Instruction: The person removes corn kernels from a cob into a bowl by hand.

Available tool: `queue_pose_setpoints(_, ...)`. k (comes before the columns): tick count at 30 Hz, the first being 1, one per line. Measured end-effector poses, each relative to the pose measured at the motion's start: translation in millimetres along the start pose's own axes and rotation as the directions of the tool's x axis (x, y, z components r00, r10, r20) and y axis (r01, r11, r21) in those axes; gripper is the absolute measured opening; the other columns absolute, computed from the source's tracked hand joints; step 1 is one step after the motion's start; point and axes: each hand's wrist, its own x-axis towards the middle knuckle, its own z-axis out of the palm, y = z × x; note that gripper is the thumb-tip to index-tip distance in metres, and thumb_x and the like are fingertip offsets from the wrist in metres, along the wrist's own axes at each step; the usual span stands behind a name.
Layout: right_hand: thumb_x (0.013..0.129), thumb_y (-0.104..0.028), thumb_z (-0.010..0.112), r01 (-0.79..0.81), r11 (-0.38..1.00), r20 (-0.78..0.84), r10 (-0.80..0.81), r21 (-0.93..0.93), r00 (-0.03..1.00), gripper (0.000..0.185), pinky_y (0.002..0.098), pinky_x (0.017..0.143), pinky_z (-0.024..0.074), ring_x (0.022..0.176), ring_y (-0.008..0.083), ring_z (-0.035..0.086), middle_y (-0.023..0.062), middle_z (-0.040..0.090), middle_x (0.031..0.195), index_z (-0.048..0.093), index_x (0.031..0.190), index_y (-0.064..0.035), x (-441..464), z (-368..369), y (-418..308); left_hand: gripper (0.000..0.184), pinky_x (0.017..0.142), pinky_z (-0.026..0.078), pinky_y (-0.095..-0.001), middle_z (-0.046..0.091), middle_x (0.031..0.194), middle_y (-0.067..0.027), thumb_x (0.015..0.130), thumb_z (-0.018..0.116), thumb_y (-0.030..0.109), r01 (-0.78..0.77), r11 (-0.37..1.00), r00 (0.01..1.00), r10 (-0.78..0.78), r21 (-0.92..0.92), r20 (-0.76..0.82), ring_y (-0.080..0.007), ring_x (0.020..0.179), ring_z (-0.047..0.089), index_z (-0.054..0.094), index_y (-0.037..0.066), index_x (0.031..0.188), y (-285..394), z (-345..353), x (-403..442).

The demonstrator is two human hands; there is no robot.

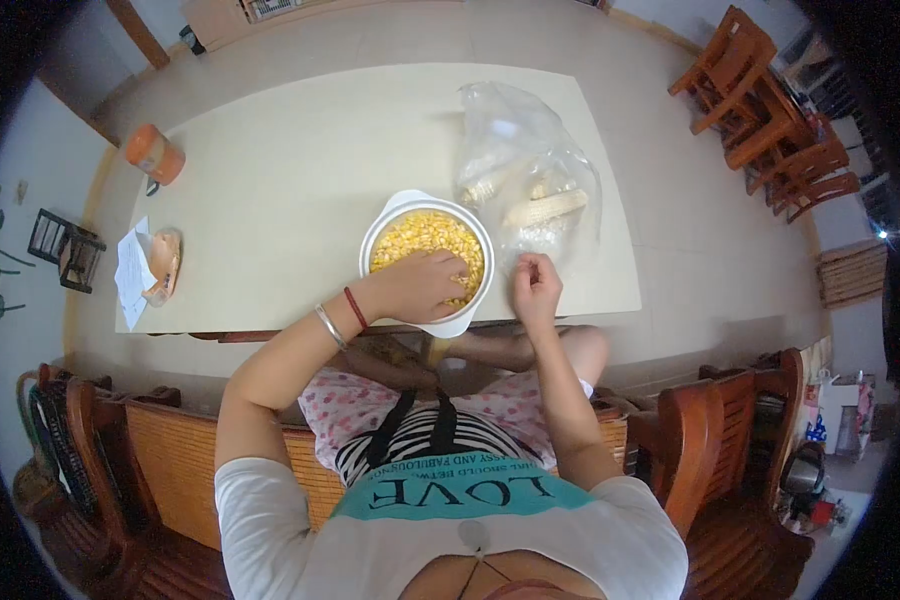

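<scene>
A white pot (367, 247) with two handles stands near the front edge of the pale table (270, 150), filled with yellow corn kernels (425, 232). My left hand (422, 283) reaches over its rim, and the fingertips are down among the kernels, so what they hold is hidden. To the right of the pot, my right hand (536, 285) is raised at the table's front edge with its fingers curled together; anything between them is too small to tell. Just beyond it lies a clear plastic bag (510, 130) with several pale corn cobs (548, 208) in it.
An orange container (155, 154) is at the table's far left. Below it, white papers (132, 275) lie beside a packaged item (165, 265). Wooden chairs (735, 80) stand at the upper right, and a wooden bench (180, 450) is around my seat.
</scene>
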Motion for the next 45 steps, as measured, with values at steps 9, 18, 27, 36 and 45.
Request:
queue_pose_setpoints(9, 0.08, -0.003, 0.056, 0.067, 0.998, -0.025, -0.067, 0.0, 0.997, 0.009, 0.0286, 0.06, 0.0451, 0.064, 0.0182, 0.055, 0.0114, 0.058, 0.075, 0.06, 0.086, 0.0004, 2.1, 0.9, 2.9, 0.021, 0.072, 0.044, -0.0394, 0.054, 0.078, -0.0092, 0.069, 0.061, 0.026, 0.074, 0.978, 0.987, -0.1, 0.196, 0.123, -0.0253, 0.081, 0.053, 0.062, 0.007, 0.059, -4.3, -11.6, -10.3)
queue_pose_setpoints(18, 0.08, -0.002, 0.055, 0.055, 0.998, -0.018, -0.055, 0.002, 0.998, 0.008, 0.0296, 0.06, 0.0455, 0.064, 0.0209, 0.057, 0.0123, 0.059, 0.076, 0.06, 0.086, 0.0001, 2.0, -0.1, 2.3, 0.012, 0.079, 0.042, -0.0371, 0.055, 0.078, -0.0084, 0.068, 0.058, 0.017, 0.285, 0.854, 0.955, -0.29, 0.435, -0.057, -0.0247, 0.082, 0.053, 0.06, 0.006, 0.062, -2.4, -18.3, -24.3)
queue_pose_setpoints(27, 0.083, -0.001, 0.052, 0.101, 0.995, -0.026, -0.1, 0.025, 0.995, 0.008, 0.0272, 0.058, 0.0445, 0.062, 0.0164, 0.055, 0.0094, 0.058, 0.074, 0.059, 0.087, -0.0002, 2.9, -1.7, -1.0, 0.008, 0.075, 0.046, -0.0406, 0.055, 0.082, -0.0125, 0.072, 0.057, 0.01, 0.393, 0.886, 0.919, -0.384, 0.245, -0.085, -0.0293, 0.082, 0.056, 0.059, 0.002, 0.074, -6.0, -17.0, -15.1)
queue_pose_setpoints(36, 0.091, -0.012, 0.049, -0.084, 0.954, 0.241, 0.013, 0.288, 0.97, 0.02, 0.0285, 0.065, 0.0468, 0.071, 0.0169, 0.057, 0.009, 0.059, 0.08, 0.056, 0.103, 0.0033, 33.6, -2.2, -103.9, 0.011, 0.075, 0.048, -0.0389, 0.059, 0.09, -0.0121, 0.074, 0.056, 0.0, 0.426, 0.895, 0.737, -0.428, -0.133, -0.523, -0.0311, 0.086, 0.058, 0.06, 0.002, 0.085, -9.5, -8.2, -35.0)
queue_pose_setpoints(45, 0.083, -0.008, 0.05, 0.399, 0.84, 0.668, -0.059, -0.368, 0.742, 0.027, 0.0439, 0.088, 0.0426, 0.097, 0.041, 0.055, 0.0249, 0.058, 0.102, 0.055, 0.107, 0.0044, 58.0, 51.5, -146.7, 0.023, 0.075, 0.048, -0.0397, 0.061, 0.091, -0.0131, 0.069, 0.05, -0.007, 0.389, 0.904, 0.656, -0.407, -0.178, -0.635, -0.0329, 0.086, 0.058, 0.061, 0.003, 0.086, -15.2, 1.4, -38.4)
